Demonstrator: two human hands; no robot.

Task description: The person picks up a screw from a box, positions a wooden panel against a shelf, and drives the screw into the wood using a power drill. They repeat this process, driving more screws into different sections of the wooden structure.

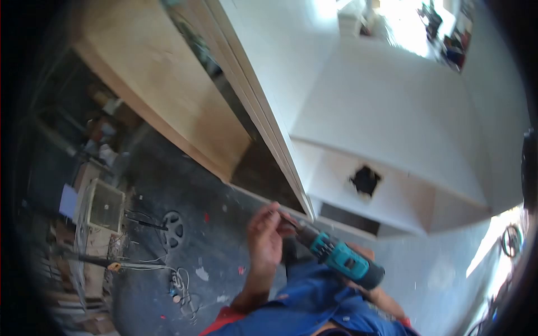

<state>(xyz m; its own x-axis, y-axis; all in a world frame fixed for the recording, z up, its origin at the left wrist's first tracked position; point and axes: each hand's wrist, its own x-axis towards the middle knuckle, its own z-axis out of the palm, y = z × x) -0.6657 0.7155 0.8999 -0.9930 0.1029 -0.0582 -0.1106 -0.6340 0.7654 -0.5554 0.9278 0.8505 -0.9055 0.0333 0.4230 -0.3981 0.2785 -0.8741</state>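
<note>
A teal and black power drill [346,262] lies across the front of the person's body, its chuck pointing up and to the left. My right hand [361,252] is wrapped round the drill's handle, mostly hidden beneath the tool body. At the chuck end, my left hand [268,232] has its fingers pinched together by the drill's tip; what they hold is too small to make out. Just beyond the tip is the lower corner of a white cabinet [386,106], which has a ragged dark hole in an inner panel.
A long wooden panel [162,84] leans at the upper left beside the cabinet. On the dark floor [213,274] lie a spoked wheel [172,229], cables and scraps. A cluttered bench [103,224] stands at the left.
</note>
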